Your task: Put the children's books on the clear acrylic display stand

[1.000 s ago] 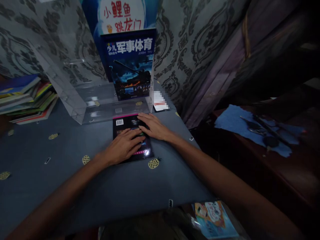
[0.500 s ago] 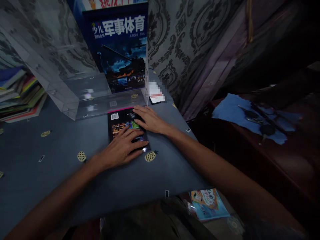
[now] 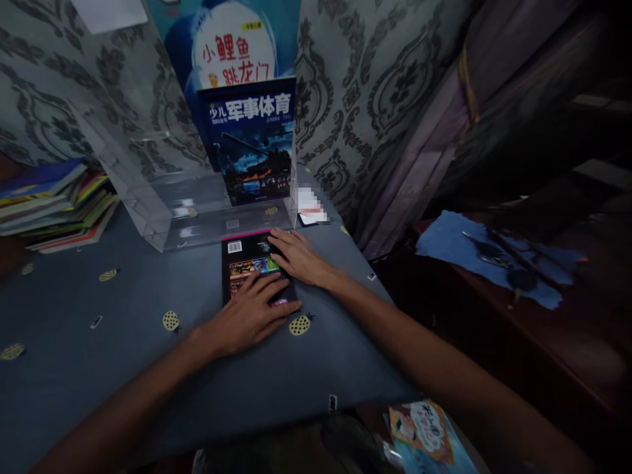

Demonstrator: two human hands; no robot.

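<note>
A black book [image 3: 237,263] with a barcode, small colour pictures and a pink edge lies back cover up on the table. My left hand [image 3: 251,309] rests flat across its lower part, fingers spread. On its upper right edge lies my right hand [image 3: 299,255], palm down with fingers stretched out. Just behind the book stands a clear acrylic rack [image 3: 162,234]. Upright at the rack's right end is a dark blue book [image 3: 257,148] with a tank on its cover, and a taller teal book [image 3: 180,39] rises behind it.
A stack of books [image 3: 64,204] sits at the table's left. The blue-grey tablecloth [image 3: 123,368] has pineapple prints. At right, a blue cloth [image 3: 444,243] bears scissors and glasses on a dark red surface. A colourful book [image 3: 424,434] lies below the table's front edge.
The view has tilted up, so more of the teal book shows and everything sits lower in the picture. Both hands stay on the black book with little shift.
</note>
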